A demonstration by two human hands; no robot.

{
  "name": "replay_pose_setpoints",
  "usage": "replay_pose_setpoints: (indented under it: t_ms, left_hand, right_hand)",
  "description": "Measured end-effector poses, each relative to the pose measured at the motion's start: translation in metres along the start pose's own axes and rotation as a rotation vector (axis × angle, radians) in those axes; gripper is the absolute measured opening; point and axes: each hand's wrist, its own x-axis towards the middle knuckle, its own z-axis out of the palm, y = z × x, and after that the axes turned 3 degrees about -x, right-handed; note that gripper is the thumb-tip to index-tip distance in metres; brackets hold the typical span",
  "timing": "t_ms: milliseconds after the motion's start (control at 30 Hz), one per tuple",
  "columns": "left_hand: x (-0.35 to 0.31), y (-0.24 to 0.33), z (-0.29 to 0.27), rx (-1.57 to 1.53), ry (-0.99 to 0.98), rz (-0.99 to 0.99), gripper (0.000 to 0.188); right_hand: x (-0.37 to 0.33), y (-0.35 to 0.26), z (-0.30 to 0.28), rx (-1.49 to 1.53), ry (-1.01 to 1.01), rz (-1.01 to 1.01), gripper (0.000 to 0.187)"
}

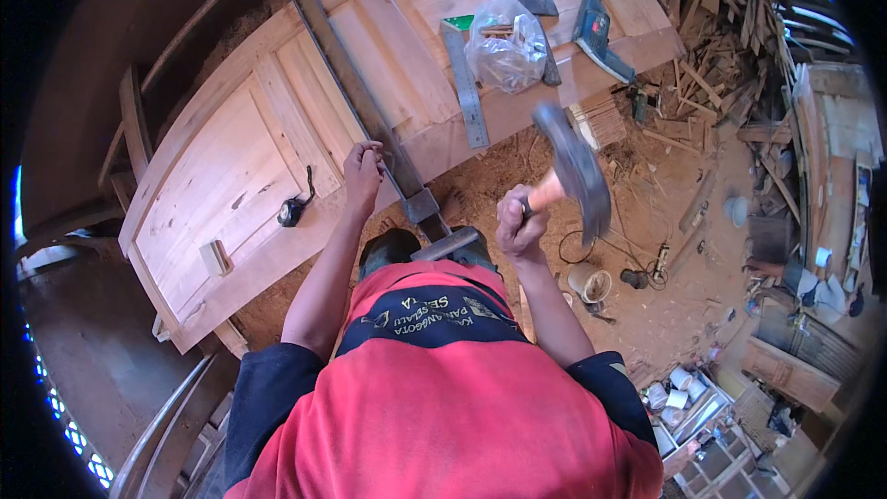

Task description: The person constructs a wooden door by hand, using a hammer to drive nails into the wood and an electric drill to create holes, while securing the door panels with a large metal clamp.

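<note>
A wooden panel door [180, 249] lies in front of me with a long metal bar clamp [337, 60] across it. My left hand [363, 176] is at the door's near edge, just left of the clamp bar. Its fingers are pinched together; whatever small thing they hold cannot be made out. In my right hand [522, 229] is a hammer [580, 171], gripped by its handle and raised off the door's near side. The hammer's dark head is blurred. The clamp's handle end [445, 245] sits close to my body.
On the door lie a tape measure [291, 212], a small wood block [215, 259], a try square [465, 83], a clear plastic bag [506, 46] and a drill [596, 32]. A white bucket [591, 285] and cord stand on the sawdust-covered floor. Scrap wood [730, 46] is piled at the right.
</note>
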Motion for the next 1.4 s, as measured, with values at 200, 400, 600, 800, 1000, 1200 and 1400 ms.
replay_pose_setpoints:
  t_ms: [200, 400, 600, 800, 1000, 1200, 1400]
  left_hand:
    - [-0.007, -0.001, 0.001, -0.125, 0.010, -0.126, 0.026]
    - [0.001, -0.006, 0.002, -0.196, 0.017, -0.135, 0.025]
    - [0.008, -0.002, 0.007, -0.200, -0.054, -0.157, 0.021]
    - [-0.005, 0.009, 0.008, -0.001, 0.033, -0.197, 0.022]
    - [-0.001, 0.010, -0.013, 0.041, 0.076, -0.122, 0.029]
    - [0.020, 0.023, -0.036, -0.081, 0.097, -0.068, 0.027]
    - [0.079, 0.035, -0.092, -0.113, 0.082, 0.074, 0.022]
  right_hand:
    - [0.015, 0.014, 0.004, -0.333, -0.216, 0.300, 0.032]
    - [-0.007, 0.033, 0.010, -0.212, -0.042, 0.088, 0.027]
    - [0.021, 0.007, 0.009, -0.241, -0.242, 0.269, 0.026]
    - [0.008, 0.029, 0.006, -0.276, -0.170, 0.107, 0.028]
    - [0.004, 0.006, 0.009, -0.211, -0.093, 0.083, 0.024]
    - [0.004, 0.040, 0.023, -0.415, -0.297, 0.401, 0.031]
    - [0.027, -0.016, 0.049, -0.312, -0.086, 0.282, 0.034]
